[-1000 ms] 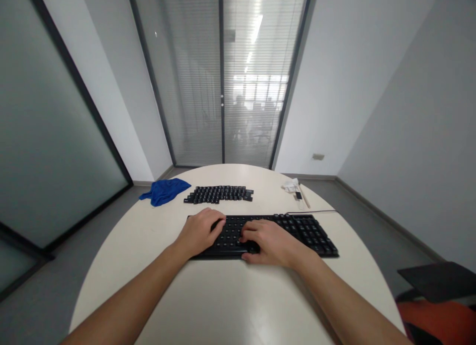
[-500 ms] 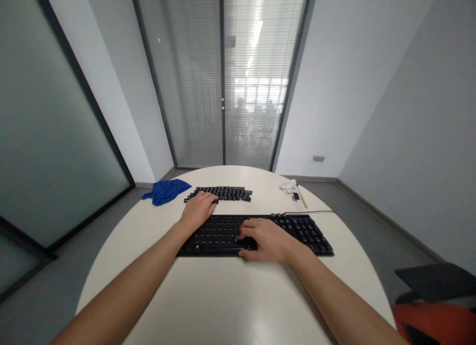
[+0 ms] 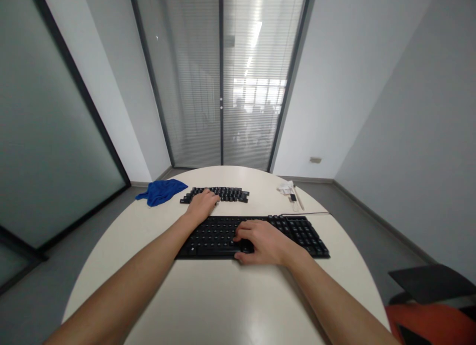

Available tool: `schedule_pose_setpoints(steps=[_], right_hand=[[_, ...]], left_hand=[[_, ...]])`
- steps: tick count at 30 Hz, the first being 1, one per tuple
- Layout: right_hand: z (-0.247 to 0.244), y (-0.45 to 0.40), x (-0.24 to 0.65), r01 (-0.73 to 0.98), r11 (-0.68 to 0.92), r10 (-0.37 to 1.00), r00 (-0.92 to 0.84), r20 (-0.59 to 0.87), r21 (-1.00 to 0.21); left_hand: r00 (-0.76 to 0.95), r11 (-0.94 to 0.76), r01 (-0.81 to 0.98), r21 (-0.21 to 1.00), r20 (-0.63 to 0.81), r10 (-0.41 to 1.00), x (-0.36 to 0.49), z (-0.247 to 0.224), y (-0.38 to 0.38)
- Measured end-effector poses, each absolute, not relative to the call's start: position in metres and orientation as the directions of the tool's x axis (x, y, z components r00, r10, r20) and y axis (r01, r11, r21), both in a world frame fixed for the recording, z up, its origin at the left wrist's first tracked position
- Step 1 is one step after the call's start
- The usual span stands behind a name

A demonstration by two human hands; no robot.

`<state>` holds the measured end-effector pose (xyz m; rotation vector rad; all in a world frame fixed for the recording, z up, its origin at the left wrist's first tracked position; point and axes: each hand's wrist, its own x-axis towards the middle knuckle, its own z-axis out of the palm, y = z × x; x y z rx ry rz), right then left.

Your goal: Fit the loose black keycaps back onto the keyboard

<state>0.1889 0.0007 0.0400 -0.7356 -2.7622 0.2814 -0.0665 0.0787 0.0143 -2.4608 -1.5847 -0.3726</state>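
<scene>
Left hand reaches among loose keycaps, grip impossible to tell — right hand rests on black keyboard, thumb and fingers parted.

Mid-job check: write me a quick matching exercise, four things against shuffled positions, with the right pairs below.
1. Crumpled blue cloth
2. Long black plastic keyboard
3. Small loose black keycaps
4. Crumpled white material

A. Partly hidden by the left hand
B. Far right of the cream, round-edged table
C. Partly covered by the right hand
D. Far left of the table

Pairs: 1-D, 2-C, 3-A, 4-B
</scene>
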Motion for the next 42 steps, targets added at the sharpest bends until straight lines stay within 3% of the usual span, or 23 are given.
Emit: schedule_pose_setpoints(steps=[8,13,17,21,33,38,42], right_hand=[[0.040,0.001,0.189,0.461,0.849,0.514,-0.835,0.199,-0.259],[0.040,0.000,0.189,0.469,0.848,0.518,-0.832,0.199,-0.248],[0.043,-0.002,0.188,0.473,0.843,0.523,-0.831,0.189,-0.256],[0.044,-0.003,0.187,0.479,0.839,0.530,-0.828,0.184,-0.259],[0.047,-0.003,0.183,0.486,0.853,0.517,-0.839,0.170,-0.192],[0.043,-0.003,0.180,0.494,0.850,0.525,-0.821,0.225,-0.182],[0.034,-0.003,0.175,0.501,0.828,0.559,-0.765,0.318,-0.250]], left_hand=[[0.408,-0.448,0.893,0.036,0.356,0.841,-0.053,0.029,0.042],[0.370,-0.494,0.834,0.245,0.417,0.831,-0.048,0.026,0.000],[0.410,-0.535,0.715,0.450,0.350,0.842,-0.053,0.018,-0.015],[0.470,-0.544,0.618,0.568,0.288,0.834,-0.061,0.017,-0.016],[0.560,-0.599,0.535,0.596,0.280,0.780,-0.067,0.015,-0.016],[0.570,-0.611,0.523,0.595,0.290,0.769,-0.066,0.014,-0.015],[0.526,-0.583,0.525,0.620,0.301,0.795,-0.062,0.019,-0.017]])
